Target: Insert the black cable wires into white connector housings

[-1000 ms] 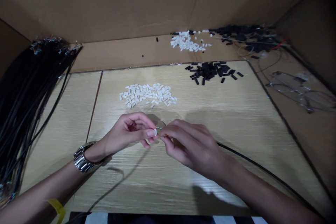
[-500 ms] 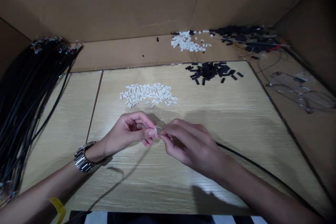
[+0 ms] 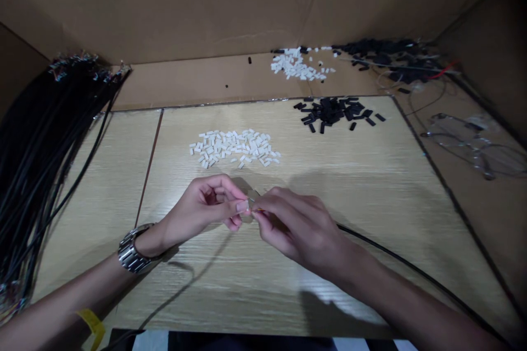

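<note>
Thumb and forefinger of my left hand (image 3: 208,204) pinch a small white connector piece (image 3: 247,206), mostly covered by the fingertips. My right hand (image 3: 300,225) is closed on the end of a black cable (image 3: 391,255), its fingertips pinching the thin coloured wires (image 3: 258,210). The two hands' fingertips nearly meet above the wooden tabletop. Whether a wire tip sits inside the white piece is too small to tell. From behind the right hand the cable runs down to the lower right. Beyond the hands lies a pile of small white pieces (image 3: 234,147).
Black pieces (image 3: 331,111) lie at the table's back right. Behind them, on cardboard, are another white pile (image 3: 297,64) and a dark heap (image 3: 382,52). A thick bundle of black cables (image 3: 37,137) fills the left side. Glasses (image 3: 473,140) rest at right under cardboard walls.
My left fingertips and the white piece have moved slightly right, closer to the wires in my right hand. The view has shifted a little; both grips stay the same.
</note>
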`<state>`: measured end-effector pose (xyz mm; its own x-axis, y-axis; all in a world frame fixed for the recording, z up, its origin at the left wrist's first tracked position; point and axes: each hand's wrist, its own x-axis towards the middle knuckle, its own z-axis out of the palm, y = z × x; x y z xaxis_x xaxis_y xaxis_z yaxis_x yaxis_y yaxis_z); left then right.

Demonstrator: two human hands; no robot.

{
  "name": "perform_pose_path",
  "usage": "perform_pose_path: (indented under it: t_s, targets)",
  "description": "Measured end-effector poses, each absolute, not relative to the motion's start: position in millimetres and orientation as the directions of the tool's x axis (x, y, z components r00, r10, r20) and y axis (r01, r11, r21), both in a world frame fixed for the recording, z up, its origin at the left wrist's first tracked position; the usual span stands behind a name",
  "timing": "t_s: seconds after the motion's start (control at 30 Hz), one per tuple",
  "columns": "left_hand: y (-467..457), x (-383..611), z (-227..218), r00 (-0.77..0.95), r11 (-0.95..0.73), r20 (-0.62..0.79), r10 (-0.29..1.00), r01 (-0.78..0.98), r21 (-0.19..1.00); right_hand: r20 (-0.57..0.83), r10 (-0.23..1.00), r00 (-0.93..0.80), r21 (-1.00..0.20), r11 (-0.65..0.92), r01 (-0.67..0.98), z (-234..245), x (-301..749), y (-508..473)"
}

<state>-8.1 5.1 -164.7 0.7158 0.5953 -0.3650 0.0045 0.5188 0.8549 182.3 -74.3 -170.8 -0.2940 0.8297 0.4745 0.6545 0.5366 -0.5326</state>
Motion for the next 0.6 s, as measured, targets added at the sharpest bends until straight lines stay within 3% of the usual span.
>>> perform_pose_path:
  t_s: [0.6]
  targets:
    - [6.3, -10.4, -164.9, 0.712, 0.485, -0.362, 0.602, 0.034, 0.874, 0.475, 0.839, -0.267, -0.542, 0.518, 0.662, -173.2, 181.4, -73.2]
